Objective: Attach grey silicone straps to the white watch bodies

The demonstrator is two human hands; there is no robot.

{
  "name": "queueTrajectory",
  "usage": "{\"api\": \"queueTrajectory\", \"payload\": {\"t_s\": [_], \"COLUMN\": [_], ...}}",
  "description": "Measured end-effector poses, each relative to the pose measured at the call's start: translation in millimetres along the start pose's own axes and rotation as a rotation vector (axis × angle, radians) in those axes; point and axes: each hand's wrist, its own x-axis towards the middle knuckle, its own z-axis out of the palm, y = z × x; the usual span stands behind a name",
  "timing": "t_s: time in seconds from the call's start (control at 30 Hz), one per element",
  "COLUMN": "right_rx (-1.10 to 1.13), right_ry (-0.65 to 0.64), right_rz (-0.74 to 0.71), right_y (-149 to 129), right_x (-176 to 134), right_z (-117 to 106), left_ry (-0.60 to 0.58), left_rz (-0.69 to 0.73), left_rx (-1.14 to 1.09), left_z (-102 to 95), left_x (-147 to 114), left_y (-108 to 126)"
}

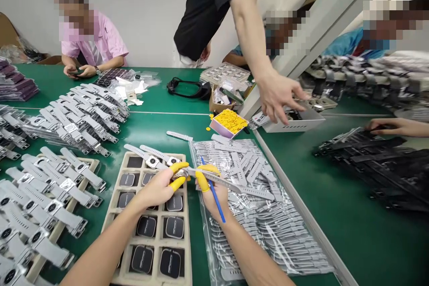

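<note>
My left hand (160, 187), with yellow finger cots on thumb and finger, pinches a watch case (181, 172) above the tray. My right hand (214, 190), also in yellow finger cots, grips a light grey watch strap (231, 184) whose near end meets the case. A thin blue stick tool (217, 205) is also held in the right hand, slanting across the palm. Whether the strap is seated in the case is hidden by the fingers. Under my left hand lies a beige compartment tray (190, 241) with square watch cases and two strapped watches (152, 161) at its far end.
On the right, a clear plastic bag (278, 232) bears many grey straps. Strapped watches (53, 187) fill trays at left. Beyond are a box of yellow finger cots (229, 123) and black goggles (187, 89). A co-worker's arm (250, 31) reaches across toward a white box (296, 123).
</note>
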Motion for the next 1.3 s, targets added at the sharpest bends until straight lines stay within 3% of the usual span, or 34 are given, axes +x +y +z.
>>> {"api": "queueTrajectory", "payload": {"t_s": [0.23,0.57,0.73,0.9,1.07,1.3], "right_rx": [-0.047,0.008,-0.025,-0.04,0.002,-0.004], "right_ry": [-0.05,-0.062,-0.054,-0.039,-0.022,-0.031], "right_rz": [-0.049,-0.025,-0.042,0.06,0.151,0.102], "right_y": [1.0,-1.2,-5.8,2.9,11.1,13.8], "right_x": [2.1,2.8,2.5,-2.7,-7.8,-13.5], "right_z": [2.9,7.8,6.4,1.9,-0.8,-3.9], "left_ry": [0.058,0.073,0.066,-0.016,-0.061,-0.07], "left_rz": [0.02,-0.027,0.04,0.029,0.108,0.084], "left_rx": [0.173,0.191,0.151,0.098,0.029,0.056], "left_z": [0.0,-0.6,0.0,1.9,1.8,1.2], "left_x": [1.1,3.1,3.8,0.8,1.9,0.8], "left_y": [-6.4,-22.4,-15.9,-4.0,-0.4,2.4]}}
